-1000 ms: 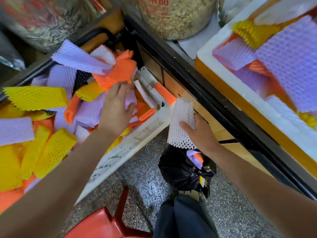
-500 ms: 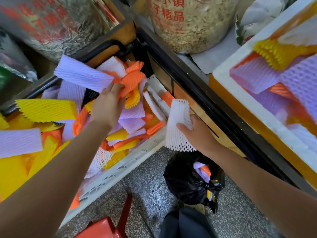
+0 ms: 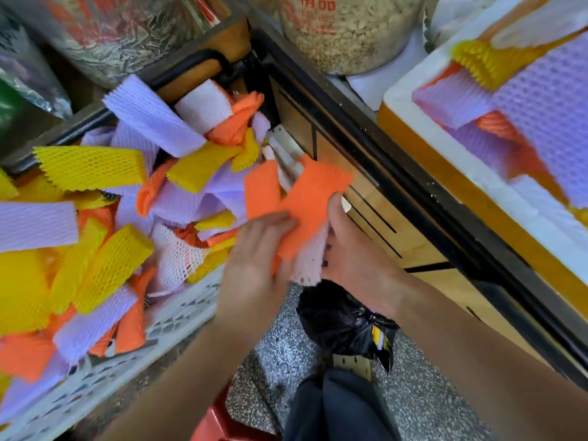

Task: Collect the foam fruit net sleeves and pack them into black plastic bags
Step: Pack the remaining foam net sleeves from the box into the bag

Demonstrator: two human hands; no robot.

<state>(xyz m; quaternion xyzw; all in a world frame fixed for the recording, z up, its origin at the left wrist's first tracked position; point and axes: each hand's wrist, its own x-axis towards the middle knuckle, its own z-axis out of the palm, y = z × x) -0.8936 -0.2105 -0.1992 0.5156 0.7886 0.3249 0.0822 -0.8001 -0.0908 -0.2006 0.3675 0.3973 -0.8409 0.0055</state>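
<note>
My two hands meet at the middle, above the black plastic bag (image 3: pixel 337 319) on the floor. My left hand (image 3: pixel 257 259) holds orange foam net sleeves (image 3: pixel 302 202) and lays them over the white net sleeve (image 3: pixel 307 264) that my right hand (image 3: pixel 346 249) grips from the right. The bag's mouth shows a bit of coloured foam at its right edge. To the left lies a heap of loose sleeves (image 3: pixel 105 218), yellow, lilac, orange and white, in a white plastic crate (image 3: pixel 171 316).
A white foam box (image 3: pixel 477 179) at the right holds more lilac, orange and yellow sleeves. Clear sacks of seeds (image 3: pixel 346 33) stand behind on a black-edged wooden counter (image 3: pixel 381 192). A red stool (image 3: pixel 219 424) and my dark trouser leg (image 3: pixel 337 409) are below on speckled floor.
My left hand lifted orange sleeves out of the crate and carried them right to the white sleeve in my right hand. The right hand stayed above the bag.
</note>
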